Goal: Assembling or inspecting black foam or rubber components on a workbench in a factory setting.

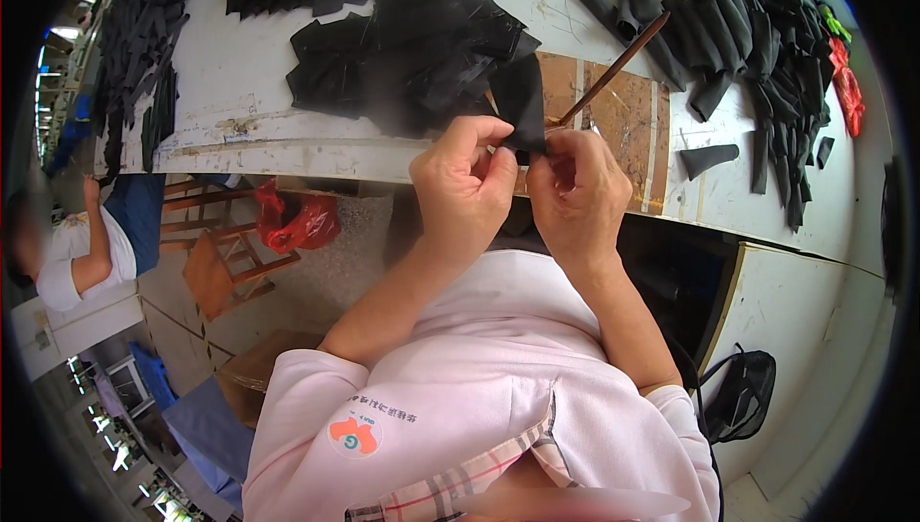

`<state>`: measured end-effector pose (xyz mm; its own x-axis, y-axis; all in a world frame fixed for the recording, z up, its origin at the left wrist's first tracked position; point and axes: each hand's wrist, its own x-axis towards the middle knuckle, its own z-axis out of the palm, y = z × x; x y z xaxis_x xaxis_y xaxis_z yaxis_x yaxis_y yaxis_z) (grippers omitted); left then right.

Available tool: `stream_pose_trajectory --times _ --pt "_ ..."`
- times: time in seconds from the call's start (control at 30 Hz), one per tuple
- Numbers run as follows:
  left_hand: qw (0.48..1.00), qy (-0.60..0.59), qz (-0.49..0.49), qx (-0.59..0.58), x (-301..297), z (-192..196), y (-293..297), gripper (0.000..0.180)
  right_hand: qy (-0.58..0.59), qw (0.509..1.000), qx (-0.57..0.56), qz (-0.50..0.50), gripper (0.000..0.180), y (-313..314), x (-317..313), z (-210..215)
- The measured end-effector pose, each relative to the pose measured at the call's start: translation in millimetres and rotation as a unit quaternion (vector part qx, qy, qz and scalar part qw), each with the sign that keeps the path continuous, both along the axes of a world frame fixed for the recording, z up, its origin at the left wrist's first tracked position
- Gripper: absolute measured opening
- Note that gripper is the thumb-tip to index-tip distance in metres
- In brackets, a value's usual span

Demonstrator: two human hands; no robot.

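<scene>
A small black fabric piece (520, 100) stands up between my hands at the front edge of the white table (249, 134). My left hand (467, 180) pinches its lower left edge between thumb and fingers. My right hand (580, 186) is closed on its lower right corner, with the fingertips partly hidden. Just beyond them lies a brown, worn board (642, 119) taped onto the tabletop. A thin brown stick (618, 67) slants up from the board, its lower end close to my right fingers. Left of the held piece spreads a heap of flat black fabric pieces (393, 47).
Rolled black fabric tubes (714, 33) pile up at the far right, with one loose tube (709, 160) nearer. More black strips (144, 38) lie far left. A red bag (297, 220) and wooden stool (216, 273) stand below the table. Another person (91, 249) is at left.
</scene>
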<state>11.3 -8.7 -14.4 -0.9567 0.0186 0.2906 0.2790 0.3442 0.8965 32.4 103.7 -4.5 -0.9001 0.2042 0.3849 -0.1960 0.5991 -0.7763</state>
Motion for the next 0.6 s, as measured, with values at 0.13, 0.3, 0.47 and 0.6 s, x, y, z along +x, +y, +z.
stream_pose_trajectory --times 0.13,0.3,0.47,0.6 --pt "0.992 -0.057 -0.041 0.103 1.6 0.7 4.5 0.015 0.108 0.989 0.100 0.007 0.019 5.0 -4.3 -10.6" --pt "0.991 0.127 0.019 -0.033 -0.2 -5.3 8.8 0.012 0.100 0.985 0.139 0.018 0.019 4.3 -5.1 -16.4" --pt "0.958 -0.141 -0.045 0.245 -5.6 -7.3 9.6 0.018 0.037 0.994 0.099 -0.038 0.016 8.5 -12.1 -32.1" --pt "0.826 -0.336 -0.176 0.417 -15.6 2.9 -12.3 0.029 -0.074 0.991 -0.109 0.021 0.006 15.6 -8.2 -20.5"
